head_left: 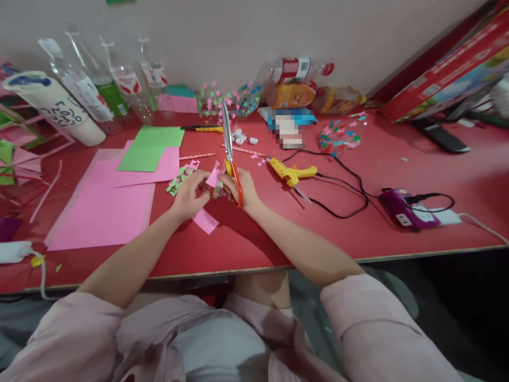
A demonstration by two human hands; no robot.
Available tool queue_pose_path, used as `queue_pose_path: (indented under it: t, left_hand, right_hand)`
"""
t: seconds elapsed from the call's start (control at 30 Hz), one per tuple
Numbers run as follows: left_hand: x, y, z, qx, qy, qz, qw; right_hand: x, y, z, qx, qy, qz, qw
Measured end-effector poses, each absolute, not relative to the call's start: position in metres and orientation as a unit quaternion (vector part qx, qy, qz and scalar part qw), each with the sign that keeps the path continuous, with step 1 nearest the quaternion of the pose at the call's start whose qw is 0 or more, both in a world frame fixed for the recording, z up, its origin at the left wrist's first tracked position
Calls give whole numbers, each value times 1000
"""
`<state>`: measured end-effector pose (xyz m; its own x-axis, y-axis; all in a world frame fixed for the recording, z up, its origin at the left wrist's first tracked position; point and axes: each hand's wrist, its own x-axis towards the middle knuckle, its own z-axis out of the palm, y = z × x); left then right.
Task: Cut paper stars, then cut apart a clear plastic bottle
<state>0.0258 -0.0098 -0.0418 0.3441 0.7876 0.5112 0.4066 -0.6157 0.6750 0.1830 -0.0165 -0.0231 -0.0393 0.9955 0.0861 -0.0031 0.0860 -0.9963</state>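
Note:
My right hand [247, 192] is closed round the orange and yellow handles of a pair of scissors [228, 132], whose blades point up and away from me. A small piece of pink paper [213, 176] is between my hands, at the fingertips of my left hand [189, 196]. My right fingertips also come close to it; whether they touch is unclear. Beneath and beside my left hand lies a heap of green and pink paper cut-outs [181, 178]. A pink paper strip [205, 220] rests on the red table [246, 239] just below the hands.
Pink sheets [99, 201] and a green sheet [153, 148] lie on the left. A yellow glue gun [292, 172] with a black cord lies right of my hands, near a purple power adapter [409, 209]. Plastic bottles [123, 85] and a box cutter [207, 129] are farther back.

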Motion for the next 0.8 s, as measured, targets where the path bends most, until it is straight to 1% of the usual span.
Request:
queue_pose_path:
  t: [0.07, 0.13, 0.2, 0.27, 0.4, 0.5, 0.57, 0.63, 0.8]
  left_hand:
    - [26, -10, -39, 735, 363, 460, 342]
    - [27, -10, -37, 675, 363, 467, 441]
    - [29, -9, -34, 625, 375, 463, 505]
    - [31, -9, -32, 594, 379, 463, 538]
    - [34, -10, -27, 561, 359, 489, 564]
    - [33, -10, -24, 529, 353, 520, 570]
    - [32, -9, -23, 507, 356, 541, 569]
    - [31, -8, -21, 482, 357, 563, 568]
    - [30, -8, -16, 470, 353, 589, 554]
  right_hand:
    - [180, -18, -23, -465, -540, 482, 511]
    - [177, -19, -21, -472, -547, 476, 501]
    - [175, -20, -19, -485, -554, 468, 489]
    - [174, -21, -17, -489, -566, 456, 483]
    - [179, -22, -7, -476, -596, 435, 478]
    - [187, -22, 6, -500, -592, 437, 458]
    - [193, -22, 13, -521, -610, 436, 407]
    - [201, -23, 16, -538, -647, 410, 352]
    - [219, -31, 9, -556, -706, 366, 242]
